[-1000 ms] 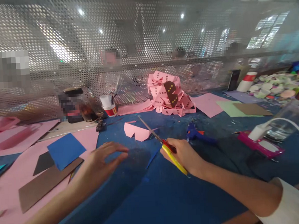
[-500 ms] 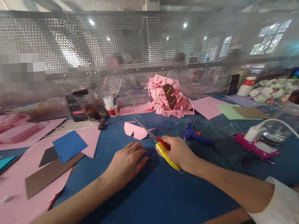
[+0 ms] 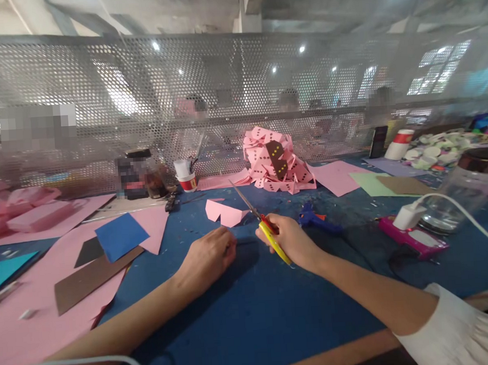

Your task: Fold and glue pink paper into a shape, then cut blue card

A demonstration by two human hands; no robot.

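My right hand (image 3: 291, 240) is wrapped round the red and yellow handles of a pair of scissors (image 3: 270, 235). Their blades point up and away to the left, near a cut pink paper piece (image 3: 226, 212) with a notch in its lower edge. My left hand (image 3: 210, 253) rests just in front of that piece, its fingers curled in. What those fingers hold, if anything, is hidden. Right of the scissors, a blue glue gun (image 3: 318, 219) lies on the blue tabletop (image 3: 252, 319).
A heap of pink dotted paper pieces (image 3: 262, 154) stands before the perforated metal screen (image 3: 220, 57). Pink sheets, a blue square (image 3: 122, 237) and a brown strip (image 3: 93, 280) lie left. At right are a magenta power strip (image 3: 413, 238) and a clear jar (image 3: 447, 203).
The fingers of my left hand have curled in from a more stretched pose. My right hand and the scissors have shifted slightly. The whole view has tilted up a little.
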